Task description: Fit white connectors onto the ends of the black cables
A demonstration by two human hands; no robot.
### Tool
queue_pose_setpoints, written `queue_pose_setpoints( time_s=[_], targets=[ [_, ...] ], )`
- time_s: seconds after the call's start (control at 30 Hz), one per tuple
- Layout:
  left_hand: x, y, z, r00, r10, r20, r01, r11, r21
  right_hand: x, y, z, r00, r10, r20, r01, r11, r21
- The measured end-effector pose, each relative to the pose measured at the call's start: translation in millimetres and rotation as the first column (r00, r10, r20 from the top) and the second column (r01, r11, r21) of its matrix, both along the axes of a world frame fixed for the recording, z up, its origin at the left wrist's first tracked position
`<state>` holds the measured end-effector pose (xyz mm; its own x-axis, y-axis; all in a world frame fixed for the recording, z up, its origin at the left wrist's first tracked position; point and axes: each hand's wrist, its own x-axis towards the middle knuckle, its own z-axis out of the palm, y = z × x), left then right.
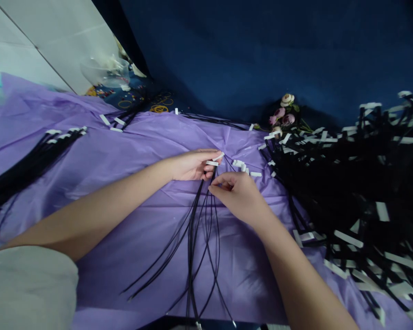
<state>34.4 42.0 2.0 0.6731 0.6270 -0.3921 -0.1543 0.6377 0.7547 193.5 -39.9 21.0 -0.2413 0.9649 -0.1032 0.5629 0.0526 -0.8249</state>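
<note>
My left hand (198, 165) is closed around the upper ends of several thin black cords (192, 229), near the middle of the purple cloth. White flat end pieces (212, 163) stick out at its fingertips. From there the cords fan down toward the front edge, some of them crossing. Just below and to the right, my right hand (239, 192) pinches at the cords with thumb and forefinger. Beyond it lie a few loose white pieces (241, 165). Exactly which cords sit between the right fingers is hard to make out.
A large heap of black cords with white ends (347, 178) covers the right side. A neater black bundle (30, 169) lies at left. Artificial flowers (282, 114), yellow rubber bands (159, 109) and a clear bowl (105, 71) are at the back, near a dark blue curtain (261, 50).
</note>
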Motion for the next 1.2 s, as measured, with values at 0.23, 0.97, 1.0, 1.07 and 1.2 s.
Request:
queue_pose_setpoints(
  time_s=[0.23, 0.97, 1.0, 1.07, 1.2],
  targets=[
    [0.1, 0.7, -2.0, 1.0, -0.014, 0.015, 0.014, 1.0, 0.017, -1.4, -0.5, -4.9, 1.0, 0.019, 0.017, -0.019, 0.999, -0.03],
    [1.8, -1.4, 0.7, 0.999, 0.037, 0.029, -0.036, 0.999, -0.013, 0.9, 2.6, -0.2, 0.986, -0.103, -0.131, 0.06, 0.954, -0.293],
    [1.7, -1.2, 0.3, 0.999, 0.038, 0.028, -0.037, 0.999, -0.01, 0.9, 2.7, 0.0, 0.98, -0.117, -0.158, 0.058, 0.94, -0.337],
    [1.4, -0.6, -0.6, 0.999, 0.037, 0.028, -0.037, 0.999, -0.006, 1.1, 2.7, 0.8, 0.967, -0.13, -0.217, 0.032, 0.914, -0.404],
    [0.8, 0.6, -1.8, 0.999, 0.033, 0.026, -0.033, 0.999, -0.005, 3.3, 2.2, 4.1, 0.946, -0.139, -0.294, 0.009, 0.916, -0.401]
  ],
)
